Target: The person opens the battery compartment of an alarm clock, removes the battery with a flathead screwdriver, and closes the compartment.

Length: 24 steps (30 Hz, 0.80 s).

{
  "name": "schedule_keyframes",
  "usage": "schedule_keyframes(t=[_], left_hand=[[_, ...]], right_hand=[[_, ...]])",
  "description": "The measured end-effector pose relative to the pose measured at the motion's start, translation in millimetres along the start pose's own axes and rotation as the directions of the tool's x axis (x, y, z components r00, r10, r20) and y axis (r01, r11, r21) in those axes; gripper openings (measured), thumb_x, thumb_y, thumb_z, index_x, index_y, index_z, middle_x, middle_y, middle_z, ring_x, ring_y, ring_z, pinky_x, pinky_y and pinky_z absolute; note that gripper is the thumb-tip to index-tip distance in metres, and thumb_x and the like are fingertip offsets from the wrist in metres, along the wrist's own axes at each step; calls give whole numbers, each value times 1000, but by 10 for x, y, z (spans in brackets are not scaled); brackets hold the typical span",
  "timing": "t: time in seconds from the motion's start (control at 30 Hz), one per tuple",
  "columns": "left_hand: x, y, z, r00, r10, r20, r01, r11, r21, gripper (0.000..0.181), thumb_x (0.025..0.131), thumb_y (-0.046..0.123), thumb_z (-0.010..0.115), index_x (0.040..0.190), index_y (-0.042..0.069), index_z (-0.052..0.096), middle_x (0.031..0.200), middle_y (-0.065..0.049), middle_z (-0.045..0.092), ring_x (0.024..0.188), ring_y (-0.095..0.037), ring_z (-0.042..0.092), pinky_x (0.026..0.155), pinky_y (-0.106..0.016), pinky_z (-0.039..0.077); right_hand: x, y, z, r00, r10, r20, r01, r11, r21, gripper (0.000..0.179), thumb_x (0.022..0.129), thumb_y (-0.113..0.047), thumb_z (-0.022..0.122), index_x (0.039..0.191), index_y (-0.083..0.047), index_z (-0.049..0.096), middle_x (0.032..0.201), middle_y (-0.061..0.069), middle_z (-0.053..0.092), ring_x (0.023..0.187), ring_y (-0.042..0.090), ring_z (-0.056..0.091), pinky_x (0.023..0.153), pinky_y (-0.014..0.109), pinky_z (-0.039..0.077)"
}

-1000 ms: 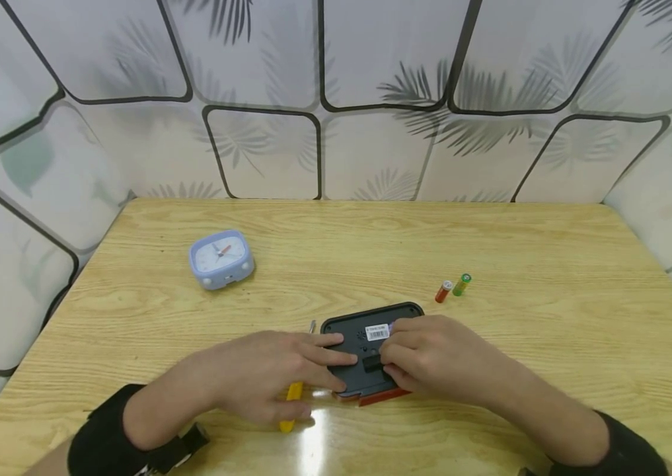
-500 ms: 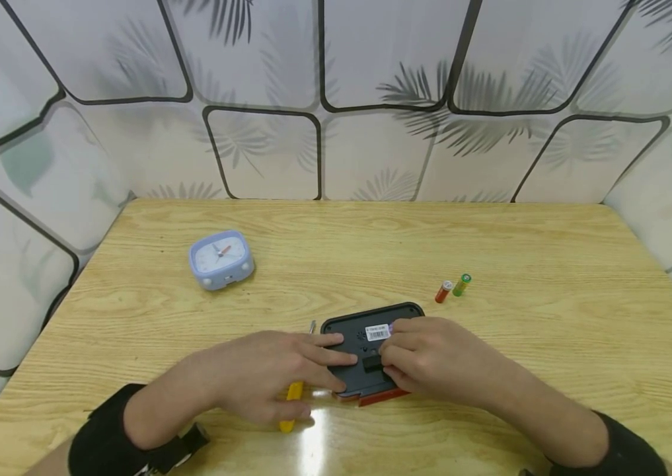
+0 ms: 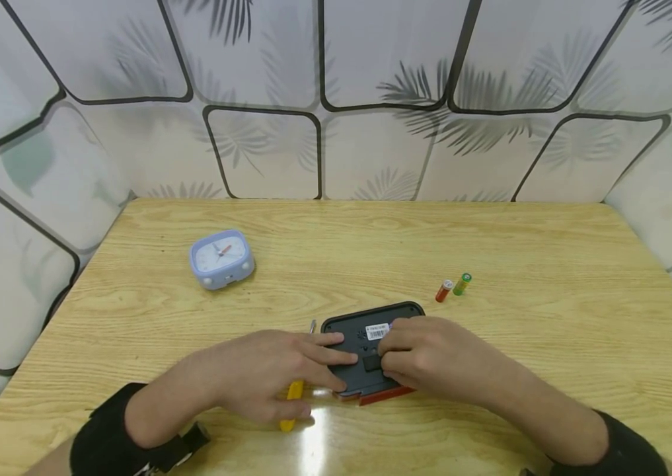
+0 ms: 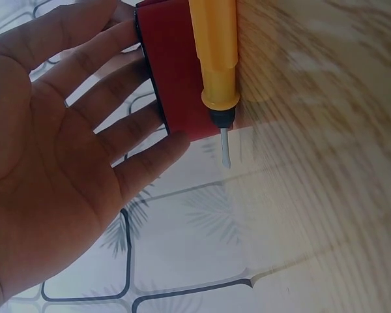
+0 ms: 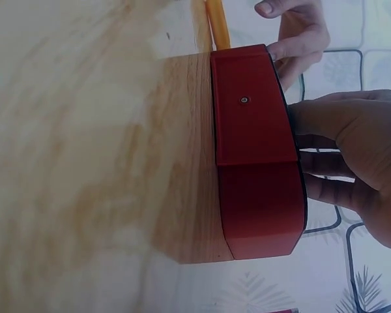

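Note:
A red-sided device with a black back (image 3: 350, 324) lies back up on the table. Its back carries a white barcode label (image 3: 377, 332) and a dark rectangular part (image 3: 373, 363). My left hand (image 3: 282, 377) rests spread on the back's left side, holding nothing. Under that hand lies a yellow-handled screwdriver (image 4: 216, 52), its metal tip pointing away. My right hand (image 3: 431, 354) bends its fingers against the back, just right of the dark part. Its fingertips are hidden in the head view, so whether they pinch anything cannot be told. A sliver of purple shows beside the label.
Two small batteries, one red (image 3: 444, 291) and one green (image 3: 462, 284), stand beyond the device to the right. A light blue alarm clock (image 3: 221, 259) sits at the back left. Patterned panels (image 3: 377, 152) surround the wooden table's back and sides.
The right hand's fingers have shifted slightly on the device's back, and the dark part beside them looks flatter. The left hand, screwdriver, batteries and clock stay in place.

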<state>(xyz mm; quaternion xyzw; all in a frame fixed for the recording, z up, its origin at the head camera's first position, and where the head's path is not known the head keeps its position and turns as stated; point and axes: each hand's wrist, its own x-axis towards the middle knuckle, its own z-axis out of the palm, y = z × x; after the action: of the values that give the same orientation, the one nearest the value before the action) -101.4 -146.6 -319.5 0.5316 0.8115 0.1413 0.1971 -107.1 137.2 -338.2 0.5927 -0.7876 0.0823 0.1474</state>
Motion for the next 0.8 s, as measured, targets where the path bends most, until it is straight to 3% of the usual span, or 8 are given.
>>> schedule_keyframes(t=[0.23, 0.47, 0.7, 0.8], left_hand=[[1, 1, -7, 1000, 0, 6, 0, 1000, -3, 41, 95, 28, 67, 136, 28, 63, 156, 4, 41, 149, -24, 29, 116, -42, 35], [-1, 5, -9, 1000, 6, 2, -6, 1000, 6, 42, 95, 28, 67, 136, 27, 63, 156, 3, 41, 149, -25, 29, 116, -42, 35], [4, 5, -13, 1000, -7, 13, 7, 1000, -13, 42, 95, 28, 67, 137, 27, 62, 157, 4, 39, 150, -25, 28, 118, -42, 33], [0, 6, -6, 1000, -11, 17, 11, 1000, -14, 43, 95, 29, 67, 137, 28, 62, 157, 4, 39, 150, -25, 28, 118, -43, 33]], right_hand=[[-14, 20, 4, 1000, 21, 16, -22, 998, 53, 11, 81, -23, 82, 78, -21, 72, 93, -10, 68, 89, 6, 61, 79, 24, 54], [-40, 38, -13, 996, 43, 73, -48, 996, 78, 10, 80, -18, 84, 82, -22, 75, 96, -9, 67, 96, 6, 61, 85, 25, 55], [-41, 38, -68, 989, 44, 140, -54, 996, 66, 19, 77, -9, 76, 90, -22, 79, 100, -5, 65, 92, 9, 58, 81, 26, 53], [-48, 50, -65, 986, 61, 152, -79, 990, 116, 16, 78, -12, 75, 91, -22, 79, 102, -5, 63, 92, 9, 56, 81, 26, 53]])
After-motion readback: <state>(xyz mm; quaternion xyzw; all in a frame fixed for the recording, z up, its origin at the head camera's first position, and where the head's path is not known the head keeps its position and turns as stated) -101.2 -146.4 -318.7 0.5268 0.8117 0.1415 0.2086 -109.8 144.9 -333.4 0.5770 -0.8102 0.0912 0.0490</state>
